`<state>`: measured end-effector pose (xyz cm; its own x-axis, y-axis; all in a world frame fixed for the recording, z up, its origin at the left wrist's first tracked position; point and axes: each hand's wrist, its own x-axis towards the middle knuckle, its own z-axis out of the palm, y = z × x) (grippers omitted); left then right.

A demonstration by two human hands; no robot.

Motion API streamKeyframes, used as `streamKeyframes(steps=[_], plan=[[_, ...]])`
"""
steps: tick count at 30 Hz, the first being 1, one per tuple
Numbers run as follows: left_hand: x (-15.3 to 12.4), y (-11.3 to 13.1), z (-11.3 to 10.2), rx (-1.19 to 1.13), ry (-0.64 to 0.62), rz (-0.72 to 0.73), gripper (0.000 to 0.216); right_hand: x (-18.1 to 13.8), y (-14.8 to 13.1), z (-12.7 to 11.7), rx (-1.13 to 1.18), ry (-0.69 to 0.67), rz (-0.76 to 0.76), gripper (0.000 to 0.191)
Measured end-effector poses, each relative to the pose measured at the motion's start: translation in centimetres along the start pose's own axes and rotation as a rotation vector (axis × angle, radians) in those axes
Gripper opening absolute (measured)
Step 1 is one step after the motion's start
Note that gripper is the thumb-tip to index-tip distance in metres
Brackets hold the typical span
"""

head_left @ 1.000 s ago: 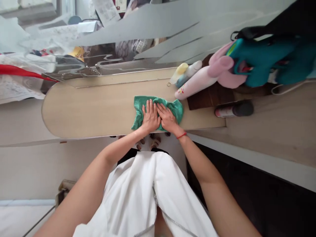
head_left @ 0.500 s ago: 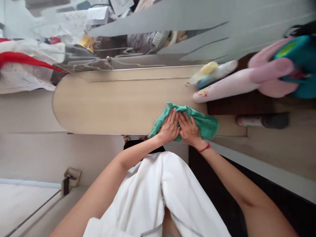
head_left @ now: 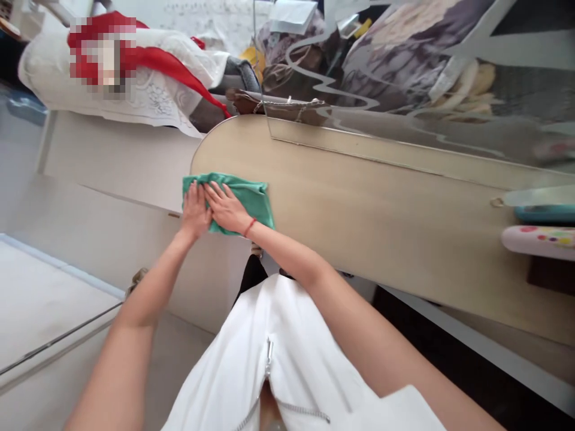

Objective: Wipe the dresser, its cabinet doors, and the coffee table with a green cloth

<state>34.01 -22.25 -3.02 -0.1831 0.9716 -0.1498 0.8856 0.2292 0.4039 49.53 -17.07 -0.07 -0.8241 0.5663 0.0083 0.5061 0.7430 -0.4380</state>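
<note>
A green cloth lies spread at the rounded left end of a light wood-coloured shelf top. Flat on the cloth's left part rests my left hand, its fingers stretched out. My right hand, with a red cord at the wrist, presses on the cloth right beside it, fingers extended and slightly apart. Neither hand is wrapped round anything. The shelf surface under the cloth is hidden.
A patterned glass panel stands along the shelf's back edge. At the right end lie a pink-and-white dotted object and a small ring. White lace fabric with red cloth is at the upper left.
Both hands have slid the green cloth from the shelf's right part to its rounded left end. The head view has turned left, bringing more of the white lace fabric into sight.
</note>
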Motion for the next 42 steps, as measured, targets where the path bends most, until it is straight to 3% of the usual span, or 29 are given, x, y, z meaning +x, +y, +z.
streamKeyframes(steps=[3, 5, 7, 9, 11, 14, 17, 19, 21, 23, 26, 31, 36, 39, 42], plan=[[2.1, -2.7, -1.5, -0.048, 0.014, -0.161, 0.081, 4.8, -0.8, 0.0, -0.014, -0.039, -0.028, 0.059], [2.5, -1.5, -1.0, -0.059, 0.072, -0.194, 0.08, 4.7, 0.1, -0.8, 0.02, -0.067, -0.029, 0.058], [2.5, 2.1, 0.6, -0.062, 0.135, -0.141, 0.079, 2.3, 2.1, -2.1, 0.051, -0.087, 0.011, 0.059], [2.8, 7.8, 2.8, -0.084, 0.149, -0.042, 0.077, -1.8, 5.2, -3.9, 0.058, -0.061, 0.089, 0.061], [3.5, 15.0, 5.3, -0.125, 0.122, 0.052, 0.075, -7.1, 9.3, -6.2, 0.04, 0.0, 0.172, 0.064], [4.3, 27.3, 8.7, -0.135, 0.048, 0.187, 0.074, -16.8, 16.1, -10.2, -0.035, 0.087, 0.314, 0.07], [3.3, 37.9, 11.0, 0.006, -0.042, 0.462, 0.07, -27.3, 21.5, -13.5, -0.186, 0.168, 0.456, 0.078], [2.0, 42.1, 11.7, 0.048, -0.067, 0.625, 0.068, -33.1, 23.8, -14.5, -0.282, 0.225, 0.568, 0.082], [0.9, 43.6, 11.6, 0.064, -0.085, 0.753, 0.065, -36.5, 25.1, -14.5, -0.329, 0.272, 0.703, 0.083], [0.7, 42.5, 10.9, 0.081, -0.109, 0.826, 0.063, -36.7, 25.5, -13.7, -0.351, 0.318, 0.805, 0.083], [2.3, 37.2, 8.7, 0.082, -0.117, 0.819, 0.064, -31.4, 24.2, -11.6, -0.412, 0.326, 0.823, 0.081], [8.6, 23.6, 2.9, 0.052, -0.1, 0.712, 0.07, -14.4, 17.9, -7.2, -0.53, 0.193, 0.729, 0.073], [13.5, 9.0, -4.8, 0.125, -0.082, 0.588, 0.064, 2.9, 10.4, -3.1, -0.427, 0.123, 0.561, 0.071], [12.4, 2.1, -7.4, 0.109, -0.064, 0.476, 0.058, 8.1, 6.3, -0.7, -0.353, 0.097, 0.419, 0.071], [8.4, -2.4, -7.6, 0.043, -0.081, 0.431, 0.058, 7.8, 2.5, 1.4, -0.307, 0.026, 0.293, 0.078]])
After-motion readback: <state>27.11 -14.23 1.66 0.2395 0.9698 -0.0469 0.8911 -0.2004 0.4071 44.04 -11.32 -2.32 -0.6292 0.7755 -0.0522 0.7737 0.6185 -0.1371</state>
